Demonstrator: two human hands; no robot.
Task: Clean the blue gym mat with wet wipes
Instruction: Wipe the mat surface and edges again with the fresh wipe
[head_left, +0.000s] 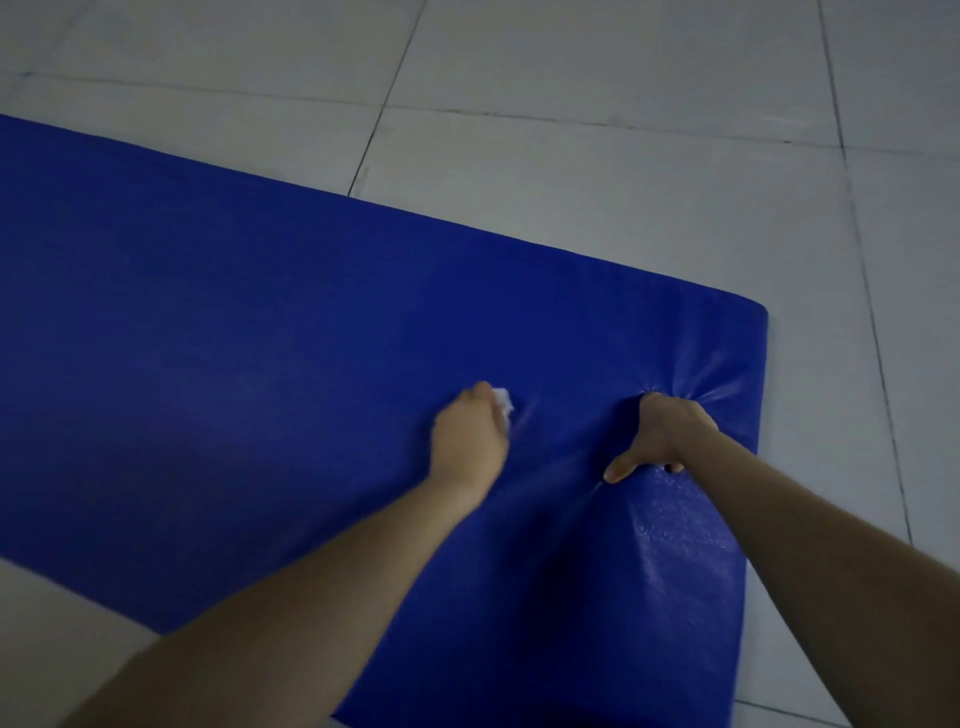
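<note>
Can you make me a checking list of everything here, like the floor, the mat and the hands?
Surface: pale tiled floor with dark grout lines.
Job's things: blue mat lying on the floor; white wipe, bunched up, against the mat.
Clutter: nothing seen.
Hands: left hand holds the wipe on the mat; right hand presses into the mat, which puckers round it; its fingertips are hidden.
Cables: nothing seen.
Surroundings: only more floor, in dim light.
</note>
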